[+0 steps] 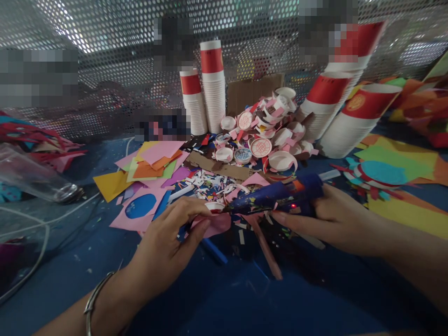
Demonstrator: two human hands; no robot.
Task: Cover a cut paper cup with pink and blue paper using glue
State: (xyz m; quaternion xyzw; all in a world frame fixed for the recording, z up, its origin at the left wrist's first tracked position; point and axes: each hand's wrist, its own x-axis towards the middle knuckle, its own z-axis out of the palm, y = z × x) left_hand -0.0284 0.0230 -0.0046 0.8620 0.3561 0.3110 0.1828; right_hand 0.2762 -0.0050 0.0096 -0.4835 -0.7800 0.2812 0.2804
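Observation:
My right hand point(336, 219) grips a dark blue glue gun point(266, 198) with a small red light lit on its side. A pale glue stick point(329, 175) sticks out of its back end. The gun's tip points left and meets a small piece in my left hand point(178, 228). Between left thumb and fingers is a cut paper cup bottom point(214, 206) with a white and red edge, and pink paper point(215, 226) lies against its underside. My left fingers partly cover both. Whether the tip touches the cup piece I cannot tell.
Behind my hands lies a heap of cut cup bottoms point(261, 147) among paper scraps. Stacks of paper cups point(214, 88) stand at the back, with leaning cup stacks point(360, 119) on the right. Coloured paper point(152, 163) lies left; a white cable point(47, 242) curves across the blue surface.

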